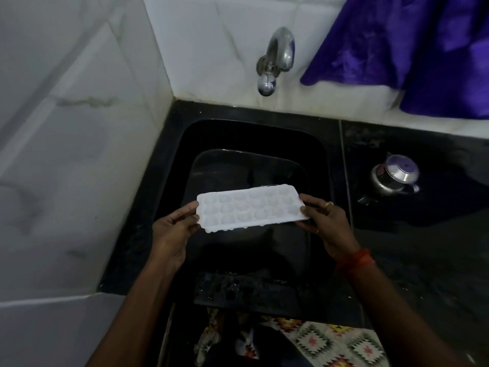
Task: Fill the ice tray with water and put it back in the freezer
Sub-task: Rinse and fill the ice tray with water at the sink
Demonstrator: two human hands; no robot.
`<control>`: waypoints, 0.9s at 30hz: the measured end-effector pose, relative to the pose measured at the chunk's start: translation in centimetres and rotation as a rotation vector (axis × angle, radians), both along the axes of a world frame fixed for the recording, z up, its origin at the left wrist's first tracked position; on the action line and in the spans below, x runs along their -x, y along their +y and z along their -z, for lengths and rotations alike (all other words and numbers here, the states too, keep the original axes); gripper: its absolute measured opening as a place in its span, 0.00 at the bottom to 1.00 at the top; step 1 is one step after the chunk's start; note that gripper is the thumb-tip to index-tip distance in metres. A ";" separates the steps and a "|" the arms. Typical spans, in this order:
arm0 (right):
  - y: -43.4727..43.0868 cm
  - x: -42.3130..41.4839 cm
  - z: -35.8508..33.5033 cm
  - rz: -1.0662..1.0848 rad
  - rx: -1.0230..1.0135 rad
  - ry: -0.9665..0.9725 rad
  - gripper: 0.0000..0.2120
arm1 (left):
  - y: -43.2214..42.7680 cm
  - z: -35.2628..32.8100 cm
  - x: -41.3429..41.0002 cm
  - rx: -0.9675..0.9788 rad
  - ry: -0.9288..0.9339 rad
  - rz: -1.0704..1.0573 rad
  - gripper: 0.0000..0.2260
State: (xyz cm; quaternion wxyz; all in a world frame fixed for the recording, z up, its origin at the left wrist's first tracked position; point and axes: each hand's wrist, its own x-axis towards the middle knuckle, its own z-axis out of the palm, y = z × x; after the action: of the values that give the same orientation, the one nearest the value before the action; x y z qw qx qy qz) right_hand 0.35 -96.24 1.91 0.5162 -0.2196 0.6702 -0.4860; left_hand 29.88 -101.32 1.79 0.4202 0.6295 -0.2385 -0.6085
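My left hand (174, 225) and right hand (326, 217) each grip one short end of the single ice tray (251, 207), thumbs on its rim. The tray is held cells-up over the black sink (238, 133), long axis left to right, right end slightly farther away. Cells: three rows of six. One steel pot (395, 176) stands on the counter (423, 247) at right. One tap (277, 56) projects from the wall beyond.
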 end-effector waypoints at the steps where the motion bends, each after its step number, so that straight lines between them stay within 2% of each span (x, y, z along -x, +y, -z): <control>1: -0.1 0.4 0.0 -0.001 0.000 0.003 0.11 | -0.2 0.0 0.3 -0.012 -0.004 0.011 0.14; 6: -0.8 2.5 0.5 -0.027 -0.003 0.026 0.09 | -1.4 0.2 1.5 -0.078 -0.004 0.118 0.12; 10: -0.9 3.8 0.7 -0.080 0.010 0.058 0.13 | -1.9 0.3 2.7 -0.104 0.002 0.110 0.10; 13: -1.0 5.2 0.7 -0.246 0.005 0.279 0.21 | -2.3 0.2 3.7 -0.121 0.026 0.079 0.09; 15: -1.2 5.9 0.8 -0.294 0.023 0.380 0.22 | -2.5 0.1 4.1 -0.131 0.046 0.063 0.08; 22: -3.1 6.7 0.9 -0.241 0.146 0.639 0.16 | -2.9 -0.3 5.7 -0.127 0.018 0.030 0.08; 27: -4.5 7.0 0.5 -0.230 0.160 0.777 0.22 | -3.5 -0.5 6.3 -0.077 -0.025 0.017 0.09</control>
State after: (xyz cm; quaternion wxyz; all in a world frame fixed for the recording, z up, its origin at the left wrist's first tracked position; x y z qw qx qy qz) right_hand -6.69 -100.71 1.43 0.2572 -0.4997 0.7463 -0.3566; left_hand 23.58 -104.86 2.32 0.3875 0.6506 -0.2255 -0.6130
